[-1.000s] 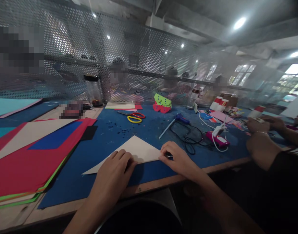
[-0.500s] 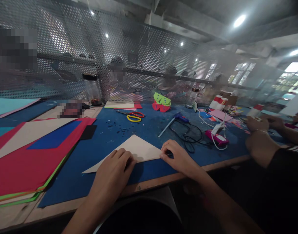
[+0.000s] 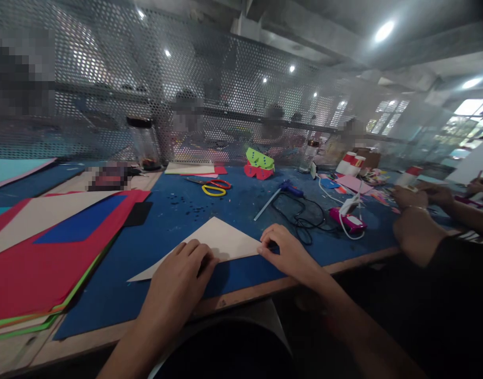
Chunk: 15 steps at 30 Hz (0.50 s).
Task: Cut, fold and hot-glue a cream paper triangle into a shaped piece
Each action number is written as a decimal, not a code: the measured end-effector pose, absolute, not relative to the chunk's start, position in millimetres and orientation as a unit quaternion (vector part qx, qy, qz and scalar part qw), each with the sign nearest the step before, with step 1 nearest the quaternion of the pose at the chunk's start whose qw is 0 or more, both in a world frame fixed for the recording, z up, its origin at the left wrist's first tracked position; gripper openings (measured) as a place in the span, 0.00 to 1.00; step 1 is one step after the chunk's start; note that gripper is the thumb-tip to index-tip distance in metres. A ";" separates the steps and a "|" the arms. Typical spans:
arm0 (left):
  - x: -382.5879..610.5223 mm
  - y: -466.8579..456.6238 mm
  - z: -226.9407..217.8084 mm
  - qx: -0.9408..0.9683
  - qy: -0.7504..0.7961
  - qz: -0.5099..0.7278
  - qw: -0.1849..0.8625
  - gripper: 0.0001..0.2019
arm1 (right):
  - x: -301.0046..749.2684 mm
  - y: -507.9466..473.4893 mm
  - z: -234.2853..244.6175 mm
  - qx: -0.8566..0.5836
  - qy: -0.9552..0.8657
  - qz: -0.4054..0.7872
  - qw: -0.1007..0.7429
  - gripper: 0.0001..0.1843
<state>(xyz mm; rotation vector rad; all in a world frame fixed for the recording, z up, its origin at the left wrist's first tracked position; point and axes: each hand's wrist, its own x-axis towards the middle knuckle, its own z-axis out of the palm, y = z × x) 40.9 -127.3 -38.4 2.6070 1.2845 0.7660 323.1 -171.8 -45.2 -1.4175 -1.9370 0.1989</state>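
Observation:
A cream sheet of paper (image 3: 221,237), folded into a triangle, lies on the blue table surface (image 3: 174,221) with its long edge toward me. My left hand (image 3: 186,268) rests on that edge left of the middle, fingers curled down against the paper. At the right corner, my right hand (image 3: 283,247) pinches the paper between thumb and bent fingers. Behind the paper lie scissors (image 3: 213,188) with red and yellow handles. A blue glue gun (image 3: 291,189) with a pale glue stick and a black cord is beyond my right hand.
Coloured sheets (image 3: 76,268) are stacked at the left. Small green and red paper shapes (image 3: 259,164) stand near the perforated metal screen (image 3: 225,105). A pink power strip (image 3: 348,220) with white cables lies to the right, near another person's hand (image 3: 411,202). A glass jar (image 3: 142,145) stands behind.
The whole view has shifted slightly, so things sit a little farther left. My hands keep the same places on the folded paper.

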 end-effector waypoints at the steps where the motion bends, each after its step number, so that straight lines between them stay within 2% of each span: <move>1: 40.8 -127.2 -38.5 0.866 0.427 0.252 0.071 0.13 | 323.2 -171.8 -45.4 -0.550 -0.751 0.076 0.358 0.09; 15: 41.5 -127.8 -35.4 0.866 0.426 0.245 0.088 0.12 | 323.5 -172.6 -44.7 -0.560 -0.745 0.090 0.352 0.08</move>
